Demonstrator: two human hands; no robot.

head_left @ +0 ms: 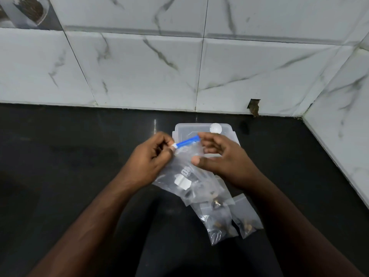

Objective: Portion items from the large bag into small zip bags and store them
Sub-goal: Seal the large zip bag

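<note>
A clear large bag (185, 174) with a blue zip strip (187, 141) hangs tilted above the black counter, between my hands. My left hand (153, 158) pinches the white slider end of the strip at its left corner. My right hand (223, 156) holds the bag's right side, its thumb pressing on the plastic and its fingers curled by the strip's right end. Below the bag lie small zip bags (219, 226) holding brown items, one more small bag (247, 218) to their right.
A clear plastic box (183, 129) with a white knob (215, 128) on its lid sits behind my hands. The black counter (69, 156) meets a marbled tile wall (139, 66) at the back and another at the right.
</note>
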